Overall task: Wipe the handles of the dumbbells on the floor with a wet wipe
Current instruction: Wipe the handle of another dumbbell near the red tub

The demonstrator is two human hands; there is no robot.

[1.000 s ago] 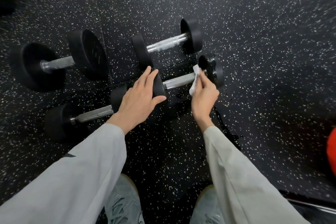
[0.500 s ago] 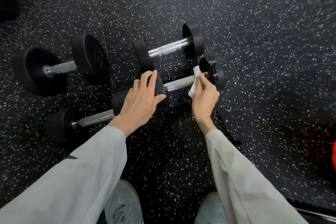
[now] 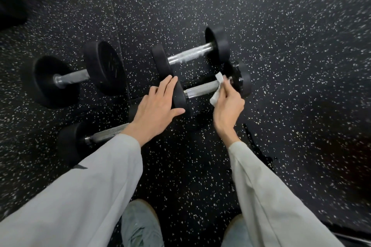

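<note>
The dumbbell (image 3: 202,88) being worked on lies on the speckled black floor (image 3: 281,26), and the right hand (image 3: 227,106) holds a white wet wipe (image 3: 217,88) pinched in curled fingers against the right end of its metal handle (image 3: 200,88), just beside the right weight head. The left hand (image 3: 158,106) lies flat with straight fingers pressed on the left weight head, steadying it, gripping nothing. The rest of this handle, toward the left head, looks yet to be covered, so I judge this one only partly done. Outward, three more dumbbells lie near: one just behind (image 3: 190,54), whose handle shows pale streaks that may be moisture, one near the left sleeve (image 3: 96,136), and a larger one further left (image 3: 78,74). Whether any of them is already wiped cannot be told for sure, so as far as can be seen, most of the task may remain
</note>
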